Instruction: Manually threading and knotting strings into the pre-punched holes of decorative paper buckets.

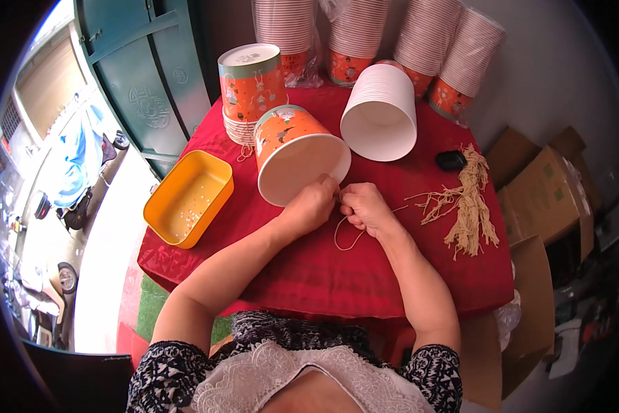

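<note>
An orange paper bucket [292, 155] lies on its side on the red table [309, 268], its white mouth facing the person. The left hand [311, 204] presses against the bucket's lower rim, its grip closed on a thin cream string [347, 237] there. Just beside it, the right hand [364, 206] pinches the same string, which loops down below the bucket. Right of the bucket lies a bundle of strings [468, 203]; left of it, a yellow tray [189, 197].

- Single head view, looking steeply down from close above the table [309, 275].
- Forearms enter from the lower edge; fisheye bends the rim.
</note>
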`<state>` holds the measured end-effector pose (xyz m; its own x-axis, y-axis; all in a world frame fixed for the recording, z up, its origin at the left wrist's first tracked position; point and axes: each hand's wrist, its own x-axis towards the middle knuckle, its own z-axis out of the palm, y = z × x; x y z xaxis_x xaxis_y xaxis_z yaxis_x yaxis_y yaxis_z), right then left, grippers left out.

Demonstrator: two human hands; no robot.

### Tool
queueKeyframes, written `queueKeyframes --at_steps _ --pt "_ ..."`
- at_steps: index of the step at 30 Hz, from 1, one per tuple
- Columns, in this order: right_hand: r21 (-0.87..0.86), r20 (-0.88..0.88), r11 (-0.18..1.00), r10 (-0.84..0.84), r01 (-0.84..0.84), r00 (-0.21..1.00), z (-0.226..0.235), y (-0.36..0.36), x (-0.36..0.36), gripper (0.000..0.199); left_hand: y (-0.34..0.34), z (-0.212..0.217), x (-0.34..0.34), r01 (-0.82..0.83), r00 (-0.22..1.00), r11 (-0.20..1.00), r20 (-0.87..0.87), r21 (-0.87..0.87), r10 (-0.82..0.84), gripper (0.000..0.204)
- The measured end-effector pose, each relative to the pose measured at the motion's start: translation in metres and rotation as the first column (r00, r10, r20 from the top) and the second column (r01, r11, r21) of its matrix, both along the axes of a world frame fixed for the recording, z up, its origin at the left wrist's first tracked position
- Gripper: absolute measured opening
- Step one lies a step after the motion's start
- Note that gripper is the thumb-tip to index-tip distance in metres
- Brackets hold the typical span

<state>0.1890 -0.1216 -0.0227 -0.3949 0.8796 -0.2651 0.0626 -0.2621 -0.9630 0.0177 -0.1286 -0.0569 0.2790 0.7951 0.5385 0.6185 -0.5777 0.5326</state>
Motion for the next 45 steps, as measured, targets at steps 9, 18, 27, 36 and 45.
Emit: queueKeyframes --at_steps 9,18,27,36,45 --pt "0.735 0.386 0.672 -0.307 -0.089 0.87 -0.016 0.019 0.013 0.013 -0.001 0.011 -0.007 0.07 0.981 0.995 0.188 -0.072 -0.056 0.01" --pt "0.551 0.279 0.826 -0.313 0.116 0.908 0.007 -0.016 -0.023 0.006 0.005 0.007 -0.015 0.097 0.951 0.974 0.307 -0.205 -0.03 0.01" --pt "0.866 0.179 0.498 -0.391 0.043 0.903 -0.034 0.003 -0.023 0.008 0.003 0.02 -0.013 0.209 0.881 0.875 0.472 -0.436 0.024 0.009" --pt "0.865 0.252 0.501 -0.399 -0.021 0.881 -0.026 0.001 -0.025 0.008 0.003 0.019 -0.014 0.307 0.785 0.814 0.615 -0.493 0.076 0.013" --pt "0.864 0.201 0.503 -0.395 0.029 0.896 -0.03 0.006 -0.026 0.004 0.003 0.019 -0.015 0.354 0.732 0.762 0.668 -0.542 0.135 0.017"
